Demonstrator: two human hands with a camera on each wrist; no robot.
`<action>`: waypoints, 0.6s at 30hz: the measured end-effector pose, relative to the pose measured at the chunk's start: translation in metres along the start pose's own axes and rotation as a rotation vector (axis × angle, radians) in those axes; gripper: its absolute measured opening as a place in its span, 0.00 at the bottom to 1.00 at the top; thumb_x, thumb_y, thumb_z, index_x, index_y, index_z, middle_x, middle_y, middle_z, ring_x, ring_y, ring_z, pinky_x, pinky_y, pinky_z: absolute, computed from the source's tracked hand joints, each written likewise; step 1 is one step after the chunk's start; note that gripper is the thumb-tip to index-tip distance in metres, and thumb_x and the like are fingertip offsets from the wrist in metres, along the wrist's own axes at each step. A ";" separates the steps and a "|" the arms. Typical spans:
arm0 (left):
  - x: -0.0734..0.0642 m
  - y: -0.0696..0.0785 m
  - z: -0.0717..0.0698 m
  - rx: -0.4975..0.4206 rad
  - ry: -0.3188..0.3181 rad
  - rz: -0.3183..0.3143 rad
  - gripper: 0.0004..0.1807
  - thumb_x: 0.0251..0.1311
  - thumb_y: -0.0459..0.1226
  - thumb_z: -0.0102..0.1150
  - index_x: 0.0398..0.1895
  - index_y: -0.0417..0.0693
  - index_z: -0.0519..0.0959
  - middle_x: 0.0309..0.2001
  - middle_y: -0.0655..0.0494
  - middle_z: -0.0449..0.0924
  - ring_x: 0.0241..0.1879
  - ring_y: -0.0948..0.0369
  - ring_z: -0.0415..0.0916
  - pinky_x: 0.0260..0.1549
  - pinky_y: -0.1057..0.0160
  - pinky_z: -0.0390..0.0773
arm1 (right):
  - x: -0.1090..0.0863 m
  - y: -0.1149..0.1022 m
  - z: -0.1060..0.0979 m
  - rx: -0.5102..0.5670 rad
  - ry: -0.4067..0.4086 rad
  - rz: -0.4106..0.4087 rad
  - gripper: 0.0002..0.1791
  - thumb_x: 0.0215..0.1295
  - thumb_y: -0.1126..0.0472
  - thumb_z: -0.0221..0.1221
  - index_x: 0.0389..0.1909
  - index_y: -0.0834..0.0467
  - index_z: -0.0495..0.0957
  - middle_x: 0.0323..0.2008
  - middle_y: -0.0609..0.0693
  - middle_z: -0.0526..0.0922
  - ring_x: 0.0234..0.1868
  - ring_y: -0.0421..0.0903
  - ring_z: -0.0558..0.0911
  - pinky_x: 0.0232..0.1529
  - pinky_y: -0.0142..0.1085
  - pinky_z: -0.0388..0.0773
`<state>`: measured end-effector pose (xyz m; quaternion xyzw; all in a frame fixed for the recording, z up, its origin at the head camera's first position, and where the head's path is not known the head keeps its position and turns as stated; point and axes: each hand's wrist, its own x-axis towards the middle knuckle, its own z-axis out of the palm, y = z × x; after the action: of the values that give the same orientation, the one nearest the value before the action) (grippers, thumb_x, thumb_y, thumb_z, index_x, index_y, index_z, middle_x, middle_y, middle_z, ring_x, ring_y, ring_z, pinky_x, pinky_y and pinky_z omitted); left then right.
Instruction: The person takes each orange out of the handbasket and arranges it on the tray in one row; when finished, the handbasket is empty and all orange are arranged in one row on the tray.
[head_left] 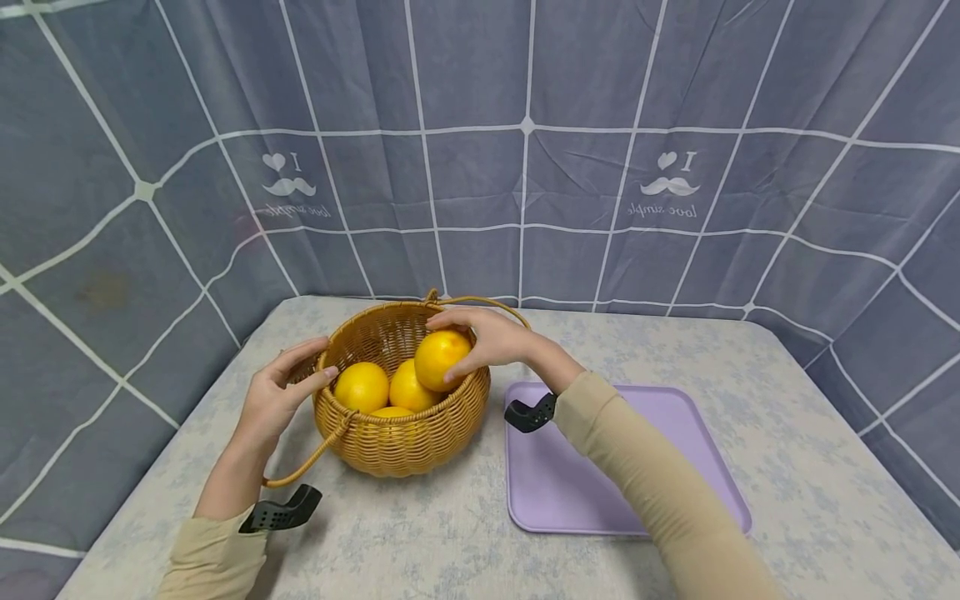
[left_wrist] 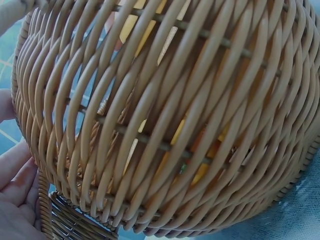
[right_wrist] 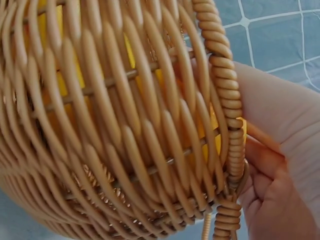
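A round wicker basket [head_left: 408, 447] with several oranges [head_left: 362, 387] inside stands left of the middle of the table. My right hand [head_left: 491, 337] reaches over its right rim and grips one orange [head_left: 438, 357], thumb in front and fingers behind, above the other fruit. At the left rim, my left hand [head_left: 273, 400] holds the basket edge, with the thumb over the rim and the fingers outside. In the left wrist view the woven wall [left_wrist: 165, 120] fills most of the picture. The right wrist view has my right hand [right_wrist: 280, 175] past the twisted rim, the orange mostly hidden behind the weave.
A flat lilac tray [head_left: 570, 492] lies right of the basket, under my right forearm. The basket's two thin handles [head_left: 307, 464] are folded down outward. A blue-grey curtain [head_left: 480, 183] with white lines hangs behind and beside the patterned table [head_left: 420, 533].
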<state>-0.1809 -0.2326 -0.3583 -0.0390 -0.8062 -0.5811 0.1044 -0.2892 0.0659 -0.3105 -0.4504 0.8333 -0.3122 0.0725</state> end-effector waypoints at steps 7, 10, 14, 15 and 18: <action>0.000 -0.001 0.001 -0.010 0.008 0.007 0.30 0.61 0.45 0.61 0.64 0.45 0.69 0.63 0.56 0.65 0.57 0.68 0.63 0.48 0.79 0.64 | 0.001 -0.004 0.000 -0.044 -0.035 0.078 0.39 0.44 0.53 0.73 0.61 0.55 0.72 0.57 0.47 0.74 0.52 0.41 0.73 0.53 0.32 0.69; 0.000 -0.001 0.001 -0.015 0.016 0.010 0.30 0.60 0.44 0.61 0.64 0.44 0.69 0.63 0.56 0.65 0.57 0.69 0.63 0.48 0.79 0.64 | 0.001 -0.002 0.001 -0.076 -0.013 0.076 0.38 0.45 0.50 0.73 0.59 0.55 0.74 0.56 0.46 0.75 0.50 0.41 0.74 0.51 0.32 0.70; 0.000 -0.002 0.002 -0.011 0.025 0.010 0.29 0.60 0.44 0.61 0.64 0.44 0.70 0.62 0.56 0.65 0.57 0.69 0.63 0.49 0.79 0.64 | 0.000 0.000 0.004 -0.096 0.020 0.055 0.37 0.44 0.48 0.72 0.58 0.55 0.75 0.55 0.46 0.76 0.50 0.41 0.74 0.49 0.31 0.71; 0.000 -0.002 0.002 -0.008 0.027 0.009 0.29 0.60 0.44 0.61 0.64 0.45 0.70 0.62 0.57 0.65 0.57 0.69 0.63 0.49 0.79 0.64 | 0.000 0.000 0.004 -0.099 0.028 0.053 0.37 0.44 0.47 0.72 0.58 0.55 0.76 0.55 0.46 0.76 0.50 0.41 0.74 0.49 0.31 0.71; 0.000 -0.003 0.003 -0.005 0.030 0.008 0.29 0.60 0.44 0.61 0.64 0.44 0.70 0.62 0.57 0.65 0.57 0.68 0.63 0.49 0.79 0.63 | 0.000 0.001 0.005 -0.093 0.048 0.050 0.37 0.43 0.47 0.72 0.57 0.54 0.76 0.54 0.46 0.76 0.49 0.41 0.74 0.48 0.31 0.72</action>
<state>-0.1817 -0.2311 -0.3616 -0.0334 -0.8030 -0.5831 0.1187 -0.2876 0.0640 -0.3150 -0.4249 0.8593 -0.2820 0.0390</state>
